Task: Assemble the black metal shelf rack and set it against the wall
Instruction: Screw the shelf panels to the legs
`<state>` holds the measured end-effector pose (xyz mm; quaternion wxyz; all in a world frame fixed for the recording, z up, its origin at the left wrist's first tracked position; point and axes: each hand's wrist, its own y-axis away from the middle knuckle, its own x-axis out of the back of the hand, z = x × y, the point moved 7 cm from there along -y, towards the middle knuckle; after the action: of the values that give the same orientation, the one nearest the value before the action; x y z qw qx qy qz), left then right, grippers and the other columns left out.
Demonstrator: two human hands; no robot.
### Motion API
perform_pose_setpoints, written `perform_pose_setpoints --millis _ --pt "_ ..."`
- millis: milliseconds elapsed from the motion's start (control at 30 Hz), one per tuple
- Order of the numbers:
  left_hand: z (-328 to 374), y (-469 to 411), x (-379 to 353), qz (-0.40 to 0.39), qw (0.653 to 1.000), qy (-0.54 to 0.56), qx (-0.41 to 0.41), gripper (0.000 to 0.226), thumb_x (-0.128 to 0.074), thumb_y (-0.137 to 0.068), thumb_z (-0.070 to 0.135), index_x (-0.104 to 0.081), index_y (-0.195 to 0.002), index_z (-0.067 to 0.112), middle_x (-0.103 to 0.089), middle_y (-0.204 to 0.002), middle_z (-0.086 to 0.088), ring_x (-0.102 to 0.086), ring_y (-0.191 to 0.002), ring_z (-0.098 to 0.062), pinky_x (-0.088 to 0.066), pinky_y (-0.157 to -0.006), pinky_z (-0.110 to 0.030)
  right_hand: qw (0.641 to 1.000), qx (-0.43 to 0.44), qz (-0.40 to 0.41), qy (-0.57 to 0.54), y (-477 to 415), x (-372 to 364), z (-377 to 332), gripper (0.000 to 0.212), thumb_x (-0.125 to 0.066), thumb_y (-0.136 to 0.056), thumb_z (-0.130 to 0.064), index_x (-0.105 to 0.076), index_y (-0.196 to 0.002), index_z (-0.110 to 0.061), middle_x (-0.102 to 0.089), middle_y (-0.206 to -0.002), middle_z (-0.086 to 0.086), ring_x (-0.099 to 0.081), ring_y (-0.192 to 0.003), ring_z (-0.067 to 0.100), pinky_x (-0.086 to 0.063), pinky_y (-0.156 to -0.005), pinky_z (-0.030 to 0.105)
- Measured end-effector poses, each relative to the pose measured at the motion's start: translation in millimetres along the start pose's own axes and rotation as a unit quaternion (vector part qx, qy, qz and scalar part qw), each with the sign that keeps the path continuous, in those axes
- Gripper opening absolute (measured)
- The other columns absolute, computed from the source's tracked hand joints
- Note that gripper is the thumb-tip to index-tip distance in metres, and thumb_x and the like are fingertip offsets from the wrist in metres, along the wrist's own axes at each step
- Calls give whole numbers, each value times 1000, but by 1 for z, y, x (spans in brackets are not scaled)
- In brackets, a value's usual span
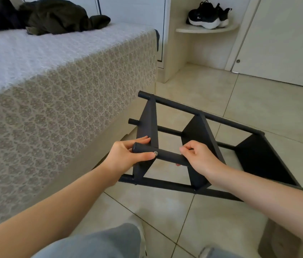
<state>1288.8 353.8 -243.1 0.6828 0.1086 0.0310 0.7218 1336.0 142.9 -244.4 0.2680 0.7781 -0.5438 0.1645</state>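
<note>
The black metal shelf rack (201,131) lies on its side above the tiled floor, with three flat shelf panels joined by round posts. My left hand (128,155) grips the near upper post (167,155) at its capped end, thumb beside a small silver screw (155,153). My right hand (197,157) grips the same post further right, next to the middle shelf panel. The rack's left end points toward the bed.
A bed (53,94) with a patterned cover stands close on the left, dark clothes (57,15) on top. A corner shelf (206,29) with black sneakers (208,14) and a sliding door (286,43) are beyond. My knees in jeans (98,243) are below.
</note>
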Motion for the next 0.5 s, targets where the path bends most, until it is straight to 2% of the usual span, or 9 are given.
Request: perform_pose_setpoints --millis 100,133,233,367,500 --pt "-23 -7 2 1 999 20 25 52 -87 -58 30 -73 -107 42 -76 -108 15 -72 -99 -6 -59 -72 -17 1000 -1 -14 15 -10 -12 12 12 -47 -103 -31 -55 -105 -23 -69 -87 -5 -59 -90 6 -36 -73 17" --pt "-32 -9 2 3 999 29 33 55 -87 -58 29 -72 -110 40 -76 -106 13 -73 -97 -7 -57 -70 -16 1000 -3 -20 18 -14 -16 15 12 -46 -103 -31 -55 -106 -22 -69 -90 -3 -59 -92 8 -36 -75 19" --pt "-61 -17 2 7 998 38 53 56 -85 -59 25 -71 -111 37 -77 -105 8 -74 -97 -11 -58 -74 -18 999 -18 -37 30 -24 -29 30 14 -46 -103 -31 -54 -109 -21 -65 -100 1 -58 -95 9 -38 -74 20" --pt "-106 -20 4 19 996 23 80 50 -86 -65 21 -73 -109 41 -77 -106 7 -73 -100 -13 -59 -86 -24 996 -19 -52 65 -33 -51 50 14 -46 -103 -31 -54 -107 -20 -62 -96 -1 -57 -89 7 -37 -67 12" --pt "-143 -22 7 26 995 -13 99 47 -86 -75 12 -73 -105 46 -77 -102 12 -71 -98 -5 -53 -91 -19 993 -26 -73 91 -39 -70 69 13 -45 -103 -31 -52 -107 -20 -61 -96 -2 -56 -87 7 -35 -66 9"
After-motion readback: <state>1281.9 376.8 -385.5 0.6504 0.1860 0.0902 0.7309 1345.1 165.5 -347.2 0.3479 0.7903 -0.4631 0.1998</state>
